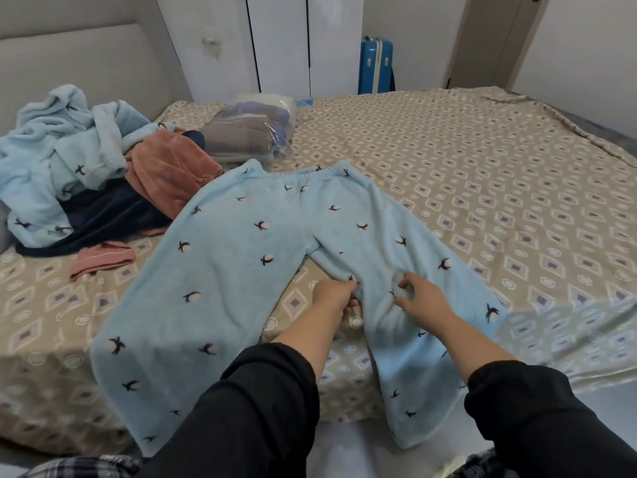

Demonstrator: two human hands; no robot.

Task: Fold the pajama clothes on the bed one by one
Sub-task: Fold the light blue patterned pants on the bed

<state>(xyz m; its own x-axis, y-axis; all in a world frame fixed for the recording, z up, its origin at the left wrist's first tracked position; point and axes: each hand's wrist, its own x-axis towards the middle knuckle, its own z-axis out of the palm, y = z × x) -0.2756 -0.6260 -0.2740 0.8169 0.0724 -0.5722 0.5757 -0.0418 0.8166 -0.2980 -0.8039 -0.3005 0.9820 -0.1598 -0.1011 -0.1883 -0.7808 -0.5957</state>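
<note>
The bed point(568, 188) is lying under a beige sheet point(482, 160) printed with diamonds. Light blue pajama pants point(241, 243) are lying spread flat across its near side, waistband away from the edge and both legs hanging over it. At the left a heap is sitting: a light blue pajama top point(51, 150), a rust garment point(165, 174) and a navy garment point(103, 219) overlapping, with a pink piece of cloth point(103, 258) trailing just beside them. Behind the heap, a clear plastic bag point(248, 132) of folded clothes is resting near the far edge.
</note>
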